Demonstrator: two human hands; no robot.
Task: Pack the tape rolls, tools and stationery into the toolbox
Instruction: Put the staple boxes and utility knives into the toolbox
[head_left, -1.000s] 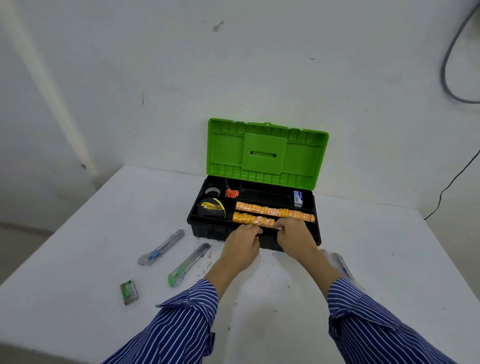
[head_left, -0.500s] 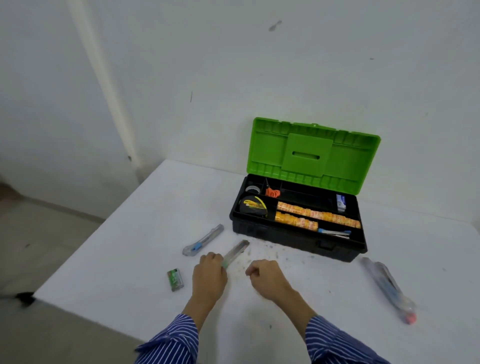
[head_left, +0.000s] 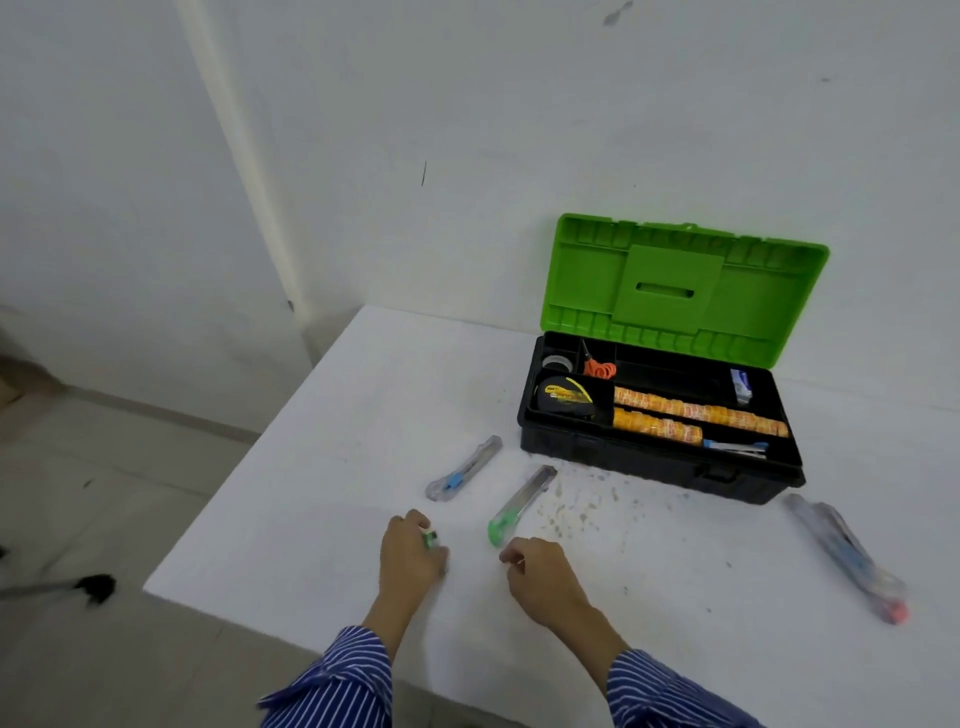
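Nearest us, our left hand curls round a small green packet on the tabletop, close to its near-left edge. Our right hand hovers loosely curled, holding nothing, just short of the green cutter. The blue cutter lies beyond and left (both apart from each other). A plastic-wrapped bundle lies far right. Beyond, the toolbox stands open, tape rolls and measuring tape inside.
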